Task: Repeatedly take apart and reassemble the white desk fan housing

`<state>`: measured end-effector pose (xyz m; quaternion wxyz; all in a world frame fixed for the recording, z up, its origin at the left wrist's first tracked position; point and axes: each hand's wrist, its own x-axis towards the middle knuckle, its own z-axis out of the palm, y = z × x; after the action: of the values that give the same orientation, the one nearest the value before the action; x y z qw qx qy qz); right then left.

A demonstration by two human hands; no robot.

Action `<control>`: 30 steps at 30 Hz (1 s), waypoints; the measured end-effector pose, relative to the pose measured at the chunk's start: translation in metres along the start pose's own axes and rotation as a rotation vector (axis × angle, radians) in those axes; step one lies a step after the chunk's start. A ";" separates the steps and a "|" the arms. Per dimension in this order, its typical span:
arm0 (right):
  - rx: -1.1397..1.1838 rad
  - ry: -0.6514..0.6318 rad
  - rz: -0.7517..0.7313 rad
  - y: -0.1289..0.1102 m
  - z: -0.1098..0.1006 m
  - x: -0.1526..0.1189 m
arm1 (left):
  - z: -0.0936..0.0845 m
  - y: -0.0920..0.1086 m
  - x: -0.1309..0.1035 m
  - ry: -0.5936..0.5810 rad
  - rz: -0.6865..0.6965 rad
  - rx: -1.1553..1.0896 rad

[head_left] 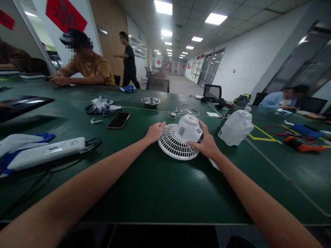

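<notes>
A white fan head lies on the green table with its round slotted grille [173, 146] underneath and its domed motor housing [188, 125] on top. My right hand [207, 142] curls around the right side of the housing, thumb at its lower edge and fingers behind. At the grille's left rim, my left hand [155, 132] is closed with the thumb up; its fingertips are partly hidden at the rim. To the right stands a separate white vented plastic housing [236, 129]. A cable with a plug [173, 115] lies loosely coiled behind the fan head.
A metal bowl [150, 102] sits farther back. On the left are a phone [118, 121], work gloves [99, 104] and a white device [49, 151] with black cables. An orange-black meter [303, 144] and a bottle [241, 100] stand right. Other people are around the table and behind it.
</notes>
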<state>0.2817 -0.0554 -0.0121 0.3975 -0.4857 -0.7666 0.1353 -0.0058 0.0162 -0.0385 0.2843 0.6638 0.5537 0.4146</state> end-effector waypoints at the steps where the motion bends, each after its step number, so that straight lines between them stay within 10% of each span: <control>1: 0.004 0.024 0.006 0.000 -0.001 0.001 | -0.001 -0.003 0.002 -0.010 -0.001 -0.079; 7: 0.413 0.167 0.178 0.000 0.005 0.005 | -0.006 -0.002 0.010 0.100 0.098 -0.586; 15: 0.595 -0.221 0.159 -0.010 0.029 -0.002 | 0.010 0.009 -0.010 -0.036 -0.019 -0.727; 20: 0.729 -0.061 0.294 0.002 0.027 0.005 | 0.002 0.017 -0.012 0.036 0.020 -0.554; 30: -0.290 0.344 0.205 0.075 -0.035 0.009 | -0.007 0.005 -0.004 0.042 -0.045 -0.473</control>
<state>0.3537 -0.0176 -0.0298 0.4326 -0.6288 -0.6458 -0.0213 -0.0096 0.0109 -0.0319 0.4298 0.5575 0.4615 0.5399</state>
